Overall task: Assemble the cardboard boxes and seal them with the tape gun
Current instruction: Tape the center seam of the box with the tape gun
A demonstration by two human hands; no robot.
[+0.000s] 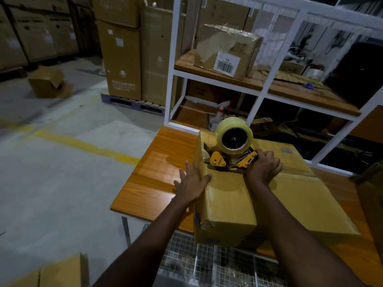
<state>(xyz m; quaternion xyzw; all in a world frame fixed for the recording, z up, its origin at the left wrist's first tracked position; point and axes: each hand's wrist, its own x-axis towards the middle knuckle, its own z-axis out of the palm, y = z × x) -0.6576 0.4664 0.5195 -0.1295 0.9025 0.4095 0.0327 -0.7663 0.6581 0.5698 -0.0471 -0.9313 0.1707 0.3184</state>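
Observation:
A brown cardboard box stands on the wooden table with its top flaps folded down. A yellow tape gun carrying a clear tape roll sits on the flap seam at the box's far end. My right hand grips the gun's handle. Fingers straight, my left hand lies flat against the box's upper left edge, the thumb resting on the top flap.
A white metal shelf frame stands behind the table, holding a taped box and a spray bottle. Stacked cartons on a pallet stand at the back. An open box lies on the concrete floor. Flat cardboard lies near left.

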